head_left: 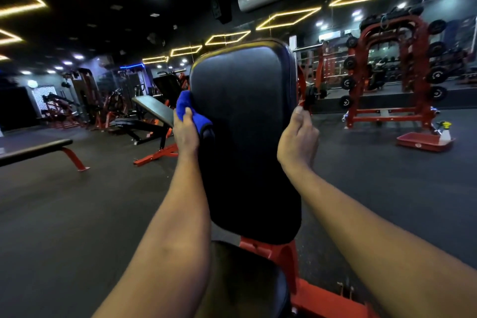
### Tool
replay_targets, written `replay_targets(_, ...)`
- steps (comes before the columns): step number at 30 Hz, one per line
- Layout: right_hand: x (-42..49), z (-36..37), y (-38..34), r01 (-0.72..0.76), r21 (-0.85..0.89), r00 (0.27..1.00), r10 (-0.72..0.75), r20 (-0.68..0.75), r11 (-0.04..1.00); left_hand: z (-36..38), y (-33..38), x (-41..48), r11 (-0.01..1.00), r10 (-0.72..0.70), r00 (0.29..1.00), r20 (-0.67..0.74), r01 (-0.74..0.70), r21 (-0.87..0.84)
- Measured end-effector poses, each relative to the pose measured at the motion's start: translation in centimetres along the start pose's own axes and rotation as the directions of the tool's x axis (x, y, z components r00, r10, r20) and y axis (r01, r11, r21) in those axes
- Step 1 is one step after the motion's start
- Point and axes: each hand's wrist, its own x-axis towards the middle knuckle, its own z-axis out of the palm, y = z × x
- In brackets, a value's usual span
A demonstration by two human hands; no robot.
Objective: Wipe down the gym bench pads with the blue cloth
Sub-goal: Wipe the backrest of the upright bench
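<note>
Cloth (189, 111), bunched in our left hand (184, 131), sits on the back pad's (245, 124) left edge. Our right hand (296, 137) curls round its right edge. We judge ourselves midway, with the seat pad (247, 279) probably left to wipe.

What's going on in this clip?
A person is wiping a gym bench's upright back pad. The left hand holds the blue cloth against the pad's left edge, while the right hand grips its right edge. The seat pad lies below, with neither hand on it.
</note>
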Motion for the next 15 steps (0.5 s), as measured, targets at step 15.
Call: replay_targets(15, 2.3, 1.5, -1.6, 0.081, 0.060, 0.996, -0.080, -0.026, 0.995, 1.4, 5.5, 3.0, 0.992, 0.102, 0.995, 0.019, -0.103, 0.076)
